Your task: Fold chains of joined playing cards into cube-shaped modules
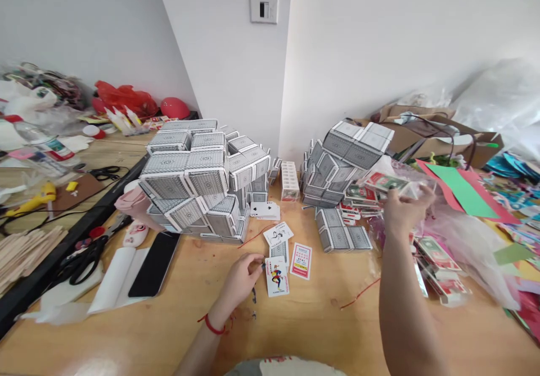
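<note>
My left hand (243,277) rests low over the table with its fingers curled together, their tips beside the left edge of a colored joker card (277,277). Whether they pinch something small is hidden. A black-and-white joker (278,233) and a face-down card lie just beyond. To the right is a card with red print (301,261). My right hand (407,207) reaches to the right, fingers closed around a green-and-red pack of playing cards (385,182) in clear wrap. More card packs (439,255) lie beneath and beside that wrist.
Stacked blocks of grey-backed cards rise on the left (185,179) and right (354,145). Between them stands a clear-wrapped box (289,180). A black phone (154,263) and scissors (86,260) lie left. Colored paper (464,190) and plastic bags crowd the right.
</note>
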